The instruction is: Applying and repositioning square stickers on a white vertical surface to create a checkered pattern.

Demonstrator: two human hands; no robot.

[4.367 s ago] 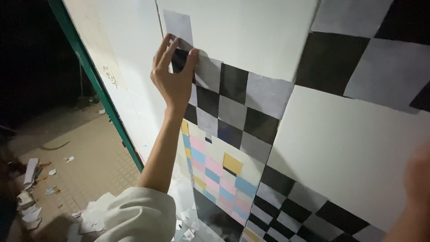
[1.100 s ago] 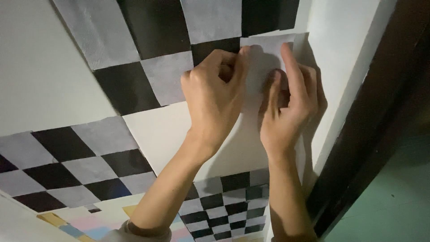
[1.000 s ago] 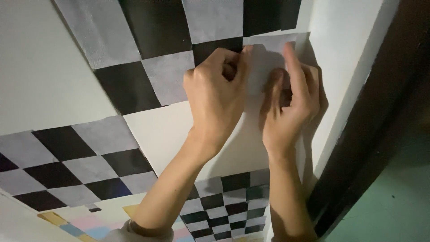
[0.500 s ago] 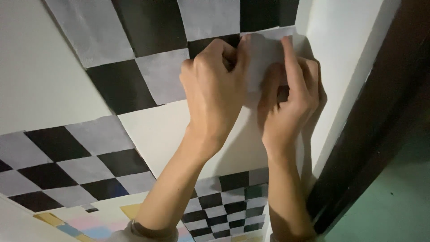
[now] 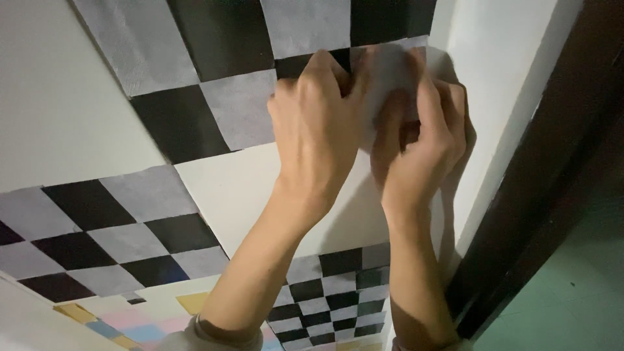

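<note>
Both my hands are raised against a white wall covered with black-and-grey checkered paper sheets. My left hand and my right hand sit side by side at the upper right, pinching the loose lower corner of a grey paper sheet. The fingers curl around the paper's edge, and the hands hide most of that corner. A smaller checkered sheet lies on the wall below my forearms.
A dark door frame runs down the right side of the wall, with greenish floor beyond it. A sheet of pastel coloured squares is at the lower left, above another checkered sheet.
Earlier my left hand alone pressed a sheet on another part of the wall. In the last second both hands slid slightly upward on the grey corner, fingers bunching closer on it.
</note>
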